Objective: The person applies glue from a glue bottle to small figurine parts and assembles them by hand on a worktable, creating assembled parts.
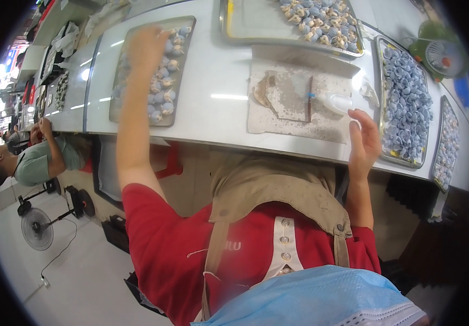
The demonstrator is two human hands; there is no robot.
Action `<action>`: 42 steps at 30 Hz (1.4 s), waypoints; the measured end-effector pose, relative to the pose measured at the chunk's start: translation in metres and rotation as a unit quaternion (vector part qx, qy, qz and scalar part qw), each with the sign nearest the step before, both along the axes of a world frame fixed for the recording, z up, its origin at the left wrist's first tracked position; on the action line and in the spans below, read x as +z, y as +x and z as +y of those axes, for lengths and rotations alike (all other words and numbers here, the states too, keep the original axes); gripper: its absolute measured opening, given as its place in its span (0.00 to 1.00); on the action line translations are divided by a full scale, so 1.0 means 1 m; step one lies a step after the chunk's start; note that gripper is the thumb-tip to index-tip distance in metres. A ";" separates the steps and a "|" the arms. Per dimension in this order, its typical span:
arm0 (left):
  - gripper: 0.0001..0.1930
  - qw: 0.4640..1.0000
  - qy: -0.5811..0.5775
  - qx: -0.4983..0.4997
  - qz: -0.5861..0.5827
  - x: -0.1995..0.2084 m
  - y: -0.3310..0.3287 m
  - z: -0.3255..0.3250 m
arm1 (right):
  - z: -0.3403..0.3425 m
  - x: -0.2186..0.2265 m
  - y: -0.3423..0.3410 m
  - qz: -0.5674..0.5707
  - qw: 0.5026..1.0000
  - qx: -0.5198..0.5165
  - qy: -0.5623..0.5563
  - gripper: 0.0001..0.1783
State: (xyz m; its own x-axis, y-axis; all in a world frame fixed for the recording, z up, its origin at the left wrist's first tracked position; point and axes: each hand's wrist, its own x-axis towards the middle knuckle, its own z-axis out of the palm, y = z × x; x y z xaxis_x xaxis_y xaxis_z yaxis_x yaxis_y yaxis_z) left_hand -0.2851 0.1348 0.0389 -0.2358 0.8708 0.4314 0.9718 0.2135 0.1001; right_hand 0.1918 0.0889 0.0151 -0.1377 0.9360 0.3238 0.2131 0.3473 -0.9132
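My left hand [147, 46] reaches over the left tray [123, 111], at its far end. Its fingers are blurred, and whether they hold a piece cannot be made out. Small round blue-grey and cream pieces [161, 98] lie in rows along that tray's right side. My right hand [366, 138] is raised at the table's front edge, thumb and fingers apart with nothing between them. Just beyond it is a smooth white rounded object [336, 102], on a stained grey work board [261, 120]. A thin brown stick [310, 111] with a blue spot lies on the board.
A far tray [256, 27] bears a heap of similar pieces. To the right, another tray [382, 155] is full of blue-grey cup-like pieces, with a further filled tray [446, 141] beyond. A green fan [441, 51] stands back right. At left, a co-worker [39, 160] sits near a floor fan [36, 228].
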 end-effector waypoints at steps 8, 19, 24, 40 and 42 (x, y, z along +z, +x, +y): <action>0.10 0.955 0.029 -0.251 -0.153 -0.070 0.147 0.200 | 0.038 -0.007 -0.020 -0.254 0.959 -0.059 0.112 0.17; 0.10 0.724 -0.014 -0.242 -0.645 -0.006 0.205 0.087 | 0.035 -0.006 0.003 -0.408 0.911 0.006 0.062 0.22; 0.16 0.472 -0.179 -0.226 -0.833 0.013 0.217 -0.072 | 0.028 -0.009 0.004 -0.377 0.925 0.022 0.046 0.22; 0.14 0.403 -0.140 -0.133 -0.895 -0.027 0.279 -0.136 | -0.037 0.023 0.027 -0.065 0.996 0.061 -0.009 0.13; 0.13 0.400 -0.138 -0.129 -0.897 -0.023 0.279 -0.134 | -0.037 0.024 0.028 -0.059 0.996 0.061 0.003 0.13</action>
State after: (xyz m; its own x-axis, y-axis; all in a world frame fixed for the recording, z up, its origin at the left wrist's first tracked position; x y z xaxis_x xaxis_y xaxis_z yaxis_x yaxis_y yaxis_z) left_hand -0.0060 0.0005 0.0158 0.1618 0.9223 -0.3509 -0.6170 0.3721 0.6934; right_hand 0.2194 0.0515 0.0391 -0.2879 0.9079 0.3046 0.2749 0.3830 -0.8819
